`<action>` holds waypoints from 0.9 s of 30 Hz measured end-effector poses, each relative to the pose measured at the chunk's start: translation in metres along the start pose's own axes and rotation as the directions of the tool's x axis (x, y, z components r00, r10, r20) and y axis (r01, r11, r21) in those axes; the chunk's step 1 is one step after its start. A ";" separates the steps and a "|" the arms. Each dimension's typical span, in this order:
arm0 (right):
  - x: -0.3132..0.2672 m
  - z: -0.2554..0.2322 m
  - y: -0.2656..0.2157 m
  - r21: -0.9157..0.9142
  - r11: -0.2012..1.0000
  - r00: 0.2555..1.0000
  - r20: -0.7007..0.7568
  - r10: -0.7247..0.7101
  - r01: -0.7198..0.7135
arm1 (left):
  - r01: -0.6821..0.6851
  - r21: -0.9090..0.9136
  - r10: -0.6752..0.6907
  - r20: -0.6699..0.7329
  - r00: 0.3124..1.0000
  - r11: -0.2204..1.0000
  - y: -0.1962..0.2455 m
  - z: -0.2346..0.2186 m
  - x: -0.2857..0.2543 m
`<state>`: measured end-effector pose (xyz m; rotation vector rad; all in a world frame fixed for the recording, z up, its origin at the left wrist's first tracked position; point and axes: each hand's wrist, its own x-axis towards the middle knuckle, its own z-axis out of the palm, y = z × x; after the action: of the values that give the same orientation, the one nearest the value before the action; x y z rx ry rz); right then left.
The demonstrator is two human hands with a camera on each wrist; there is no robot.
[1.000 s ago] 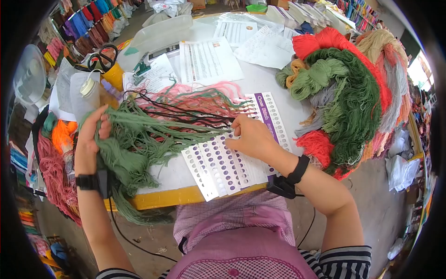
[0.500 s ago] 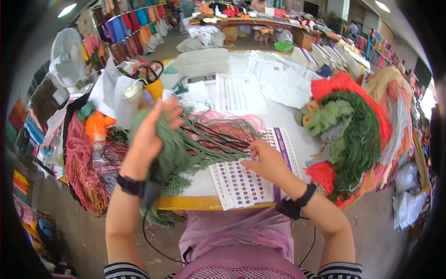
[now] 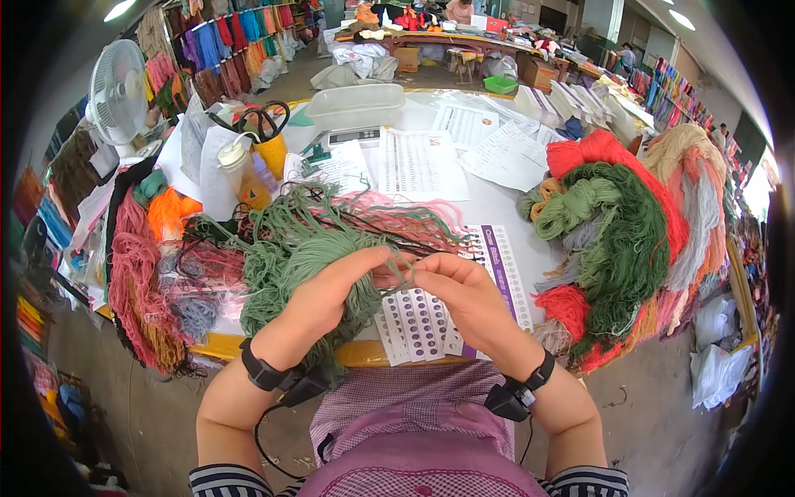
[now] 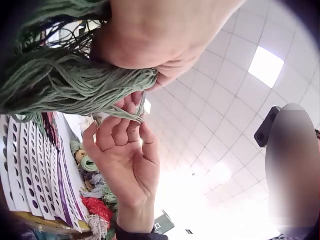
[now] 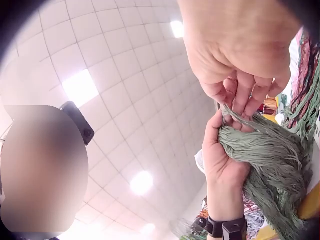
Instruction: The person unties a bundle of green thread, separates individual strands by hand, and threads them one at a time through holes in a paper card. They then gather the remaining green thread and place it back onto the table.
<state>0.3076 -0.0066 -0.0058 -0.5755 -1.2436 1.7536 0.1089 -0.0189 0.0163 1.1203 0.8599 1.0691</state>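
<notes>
A thick bundle of green thread [image 3: 319, 261] lies over my left hand [image 3: 331, 290], which grips it near the table's front edge. With thumb and fingertips my right hand [image 3: 468, 298] pinches a few green strands drawn from that bundle, close to the left fingers. The left wrist view shows the strands [image 4: 127, 116] running to the right hand [image 4: 127, 160]. In the right wrist view the left hand [image 5: 225, 160] is curled round the bundle [image 5: 265, 150]. Below the hands lie white cards with rows of holes [image 3: 418, 323], beside a purple-striped card [image 3: 499, 269].
Red, dark green and grey skeins [image 3: 621, 224] are heaped at the right, with pink and orange ones [image 3: 137, 273] at the left. Papers [image 3: 422, 166], a clear tray [image 3: 356, 103], a bottle [image 3: 240, 170], scissors in a yellow holder [image 3: 271, 153] and a fan [image 3: 118, 91] stand or lie farther back.
My left hand has moved right with the green bundle, reaching the table's middle. My right hand has left the cards' threaded edge and now pinches green strands beside the left hand.
</notes>
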 end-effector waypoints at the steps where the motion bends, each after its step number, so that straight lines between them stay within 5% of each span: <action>1: -0.001 -0.001 0.001 0.002 1.000 1.000 0.002 0.001 -0.001 | 0.000 0.001 0.000 -0.003 1.000 1.000 0.002 0.000 -0.001; 10: -0.001 0.003 0.006 0.004 1.000 1.000 -0.028 -0.011 0.011 | 0.045 0.005 -0.045 -0.009 0.999 0.999 0.000 0.010 -0.003; 19: 0.001 -0.002 0.010 -0.164 0.978 0.984 -0.098 -0.145 0.128 | -0.120 0.079 0.116 0.061 0.991 0.990 -0.009 0.001 0.000; 21: 0.005 -0.006 0.008 0.075 0.994 0.992 -0.103 -0.073 0.081 | 0.045 -0.068 -0.046 -0.010 0.999 0.997 -0.002 0.005 0.000; 27: 0.004 0.004 0.002 0.020 1.000 1.000 0.007 -0.007 0.007 | 0.054 -0.032 -0.054 -0.027 0.998 0.998 0.007 0.019 -0.003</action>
<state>0.3017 -0.0050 -0.0060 -0.5530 -1.2306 1.7618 0.1242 -0.0260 0.0276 1.0523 0.8880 1.0524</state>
